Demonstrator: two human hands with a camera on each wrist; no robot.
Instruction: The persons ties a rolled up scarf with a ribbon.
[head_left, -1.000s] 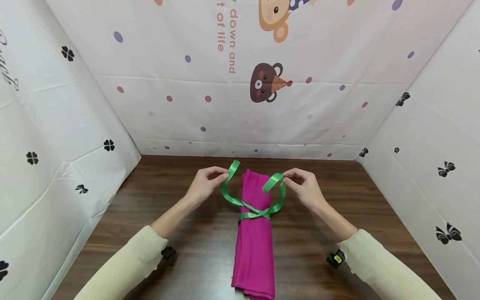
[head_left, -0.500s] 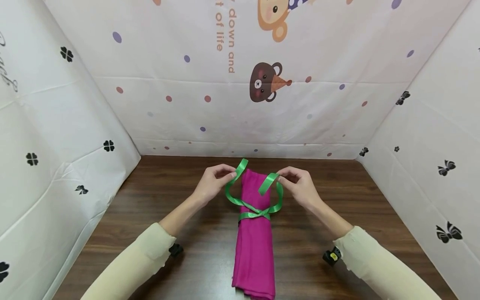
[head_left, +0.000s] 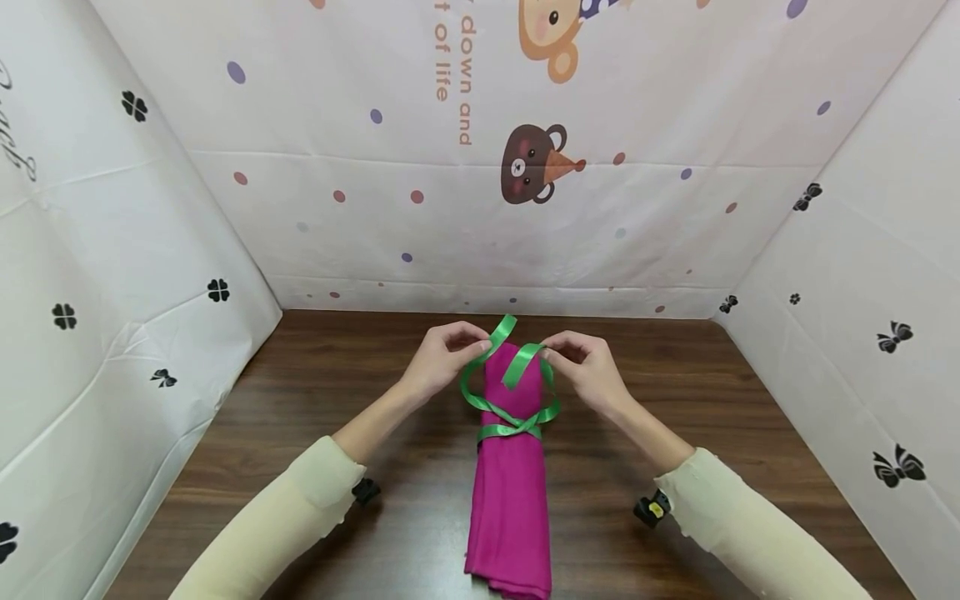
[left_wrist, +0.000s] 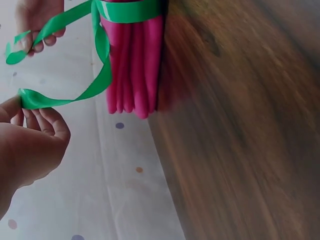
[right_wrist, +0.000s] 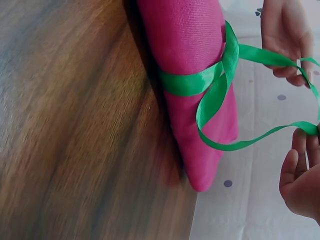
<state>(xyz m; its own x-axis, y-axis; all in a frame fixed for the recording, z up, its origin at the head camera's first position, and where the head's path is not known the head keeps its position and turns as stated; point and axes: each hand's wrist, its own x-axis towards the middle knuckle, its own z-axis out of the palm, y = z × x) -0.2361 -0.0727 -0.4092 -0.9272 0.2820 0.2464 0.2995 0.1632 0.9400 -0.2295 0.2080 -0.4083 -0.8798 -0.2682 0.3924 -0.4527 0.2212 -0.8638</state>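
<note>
A folded magenta cloth [head_left: 510,508] lies lengthwise on the table. Around its upper part runs a green ribbon [head_left: 495,431], its two ends crossed over on top of the cloth. My left hand [head_left: 448,358] pinches one ribbon end above the cloth's far left side, with a short tail sticking up past the fingers. Opposite it, my right hand [head_left: 588,367] pinches the other end, whose tail hangs down over the cloth. In the left wrist view the folded layers [left_wrist: 132,75] show at the cloth's far end. The right wrist view shows the ribbon crossing [right_wrist: 227,62] from the side.
The dark wooden table [head_left: 330,500] is bounded by a printed white backdrop [head_left: 337,242] at the back and similar white sheets at left [head_left: 150,250] and right [head_left: 840,317]. Small black wrist cameras sit under both sleeves.
Both hands have come closer together over the cloth, the left moving right and the right moving slightly left, each carrying its ribbon end. The cloth has stayed in place.
</note>
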